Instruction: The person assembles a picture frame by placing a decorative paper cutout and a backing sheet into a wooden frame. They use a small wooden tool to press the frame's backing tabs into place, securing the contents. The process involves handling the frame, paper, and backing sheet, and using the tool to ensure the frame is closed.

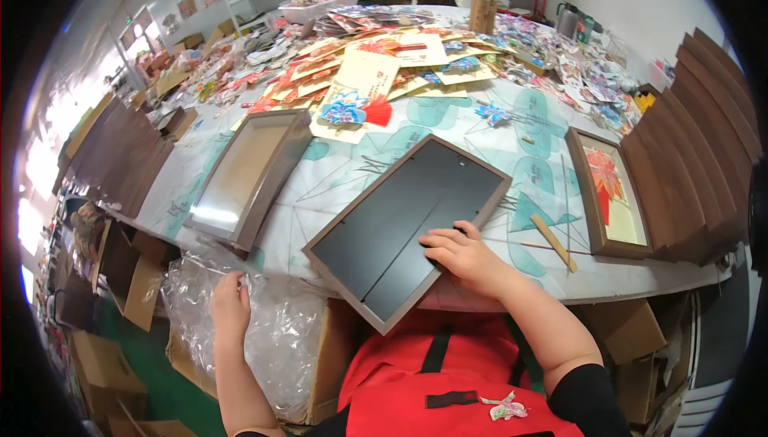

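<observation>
A brown box frame (416, 233) with a black panel lies tilted across the near edge of the table. My right hand (464, 257) grips its right near side, fingers curled over the edge onto the panel. Lower left, my left hand (231, 301) is closed, pinching clear plastic film (280, 333) above an open cardboard box (324, 373) filled with the same film. Beside the frame, another brown box frame (276, 169) with a clear front stands at the left. At the right, a brown frame (596, 221) shows a red tasselled ornament (605, 177) inside.
A wooden stick (554, 243) and thin rods lie right of the frame. Brown frames (684, 149) are stacked at the right edge, more (120, 157) at the left. Yellow cards (364, 77) with ornaments pile up behind. A blue ornament (492, 113) lies alone.
</observation>
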The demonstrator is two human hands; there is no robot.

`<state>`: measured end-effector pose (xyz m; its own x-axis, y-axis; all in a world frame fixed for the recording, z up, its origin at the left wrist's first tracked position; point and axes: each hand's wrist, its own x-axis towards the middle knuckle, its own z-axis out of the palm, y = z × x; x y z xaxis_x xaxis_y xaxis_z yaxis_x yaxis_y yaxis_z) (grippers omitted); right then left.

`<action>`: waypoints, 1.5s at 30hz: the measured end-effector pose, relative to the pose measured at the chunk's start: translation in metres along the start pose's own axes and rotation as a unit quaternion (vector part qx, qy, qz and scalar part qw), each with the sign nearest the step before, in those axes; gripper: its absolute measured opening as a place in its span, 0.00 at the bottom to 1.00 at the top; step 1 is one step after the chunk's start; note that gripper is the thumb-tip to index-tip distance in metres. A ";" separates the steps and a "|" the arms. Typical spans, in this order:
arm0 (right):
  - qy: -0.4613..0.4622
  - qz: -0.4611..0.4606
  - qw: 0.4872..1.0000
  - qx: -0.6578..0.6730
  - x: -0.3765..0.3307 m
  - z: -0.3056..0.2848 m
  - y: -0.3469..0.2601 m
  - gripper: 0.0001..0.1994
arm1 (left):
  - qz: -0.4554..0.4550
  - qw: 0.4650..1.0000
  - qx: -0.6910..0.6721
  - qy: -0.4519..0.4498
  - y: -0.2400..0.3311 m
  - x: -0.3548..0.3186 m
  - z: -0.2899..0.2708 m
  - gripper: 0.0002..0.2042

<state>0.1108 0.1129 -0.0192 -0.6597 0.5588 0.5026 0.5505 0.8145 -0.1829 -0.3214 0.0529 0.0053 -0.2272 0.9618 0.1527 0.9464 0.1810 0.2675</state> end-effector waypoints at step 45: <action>0.006 0.221 0.974 -0.053 0.016 -0.022 0.012 0.15 | 0.371 0.901 -0.226 -0.004 0.190 0.003 0.076 0.12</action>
<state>0.1179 0.1281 0.0056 -0.3408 0.8488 0.4041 0.8297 0.4737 -0.2953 -0.1247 0.1059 -0.0161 0.4326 0.7855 0.4426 0.6463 -0.6125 0.4552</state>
